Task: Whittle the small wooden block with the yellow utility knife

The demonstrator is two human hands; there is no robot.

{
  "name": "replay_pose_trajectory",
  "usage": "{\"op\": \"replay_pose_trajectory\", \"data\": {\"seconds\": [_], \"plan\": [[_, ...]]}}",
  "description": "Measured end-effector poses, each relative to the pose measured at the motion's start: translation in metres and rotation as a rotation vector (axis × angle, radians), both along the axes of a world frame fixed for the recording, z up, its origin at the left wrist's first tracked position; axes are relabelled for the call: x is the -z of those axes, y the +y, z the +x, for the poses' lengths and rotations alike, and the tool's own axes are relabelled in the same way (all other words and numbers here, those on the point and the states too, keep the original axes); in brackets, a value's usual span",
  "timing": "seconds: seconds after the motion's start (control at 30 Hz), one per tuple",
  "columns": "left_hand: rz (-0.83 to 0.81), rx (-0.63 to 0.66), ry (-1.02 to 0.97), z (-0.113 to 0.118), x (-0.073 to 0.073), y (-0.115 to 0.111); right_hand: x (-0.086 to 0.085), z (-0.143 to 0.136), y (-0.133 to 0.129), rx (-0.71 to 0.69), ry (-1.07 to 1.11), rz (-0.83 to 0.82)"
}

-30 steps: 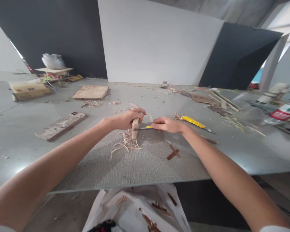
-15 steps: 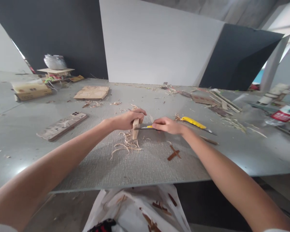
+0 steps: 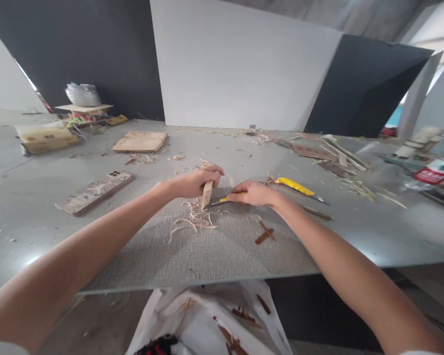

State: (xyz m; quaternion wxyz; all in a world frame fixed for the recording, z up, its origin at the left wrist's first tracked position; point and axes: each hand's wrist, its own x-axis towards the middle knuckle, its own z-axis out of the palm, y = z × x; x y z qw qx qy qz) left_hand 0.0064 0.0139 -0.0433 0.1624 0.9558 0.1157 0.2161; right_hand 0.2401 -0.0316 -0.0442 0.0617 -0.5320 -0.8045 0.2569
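Note:
My left hand (image 3: 206, 181) is closed round the top of a small pale wood block (image 3: 207, 195), which stands tilted on the grey textured mat (image 3: 222, 256). In my right hand (image 3: 249, 193) is a thin-bladed knife (image 3: 219, 202), a bit of yellow showing near the fingers. Its blade points left, and the tip lies at the lower end of the block. Curly wood shavings (image 3: 192, 224) are heaped just below the block. The rest of the knife's handle is hidden by my right hand.
A yellow-handled cutter (image 3: 295, 186) lies right of my right hand, near a brown stick (image 3: 316, 212). Crossed brown strips (image 3: 265, 232) rest nearer the edge. A phone (image 3: 96, 192) and a wooden board (image 3: 139, 141) are left; a red-labelled bottle (image 3: 434, 171) is right.
The knife blade has moved down along the block to its lower end, and my right hand has shifted slightly left. My left hand keeps its hold on the block.

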Motion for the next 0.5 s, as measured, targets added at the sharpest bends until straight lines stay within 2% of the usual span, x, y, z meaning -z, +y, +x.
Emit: {"op": "replay_pose_trajectory", "data": {"seconds": [0.27, 0.5], "plan": [[-0.009, -0.011, -0.007, 0.000, 0.000, 0.000, 0.002, -0.004, 0.003, 0.026, -0.040, 0.005], [0.009, -0.021, -0.016, -0.004, 0.005, 0.008, 0.003, 0.006, 0.002, -0.078, 0.059, 0.021]]}}
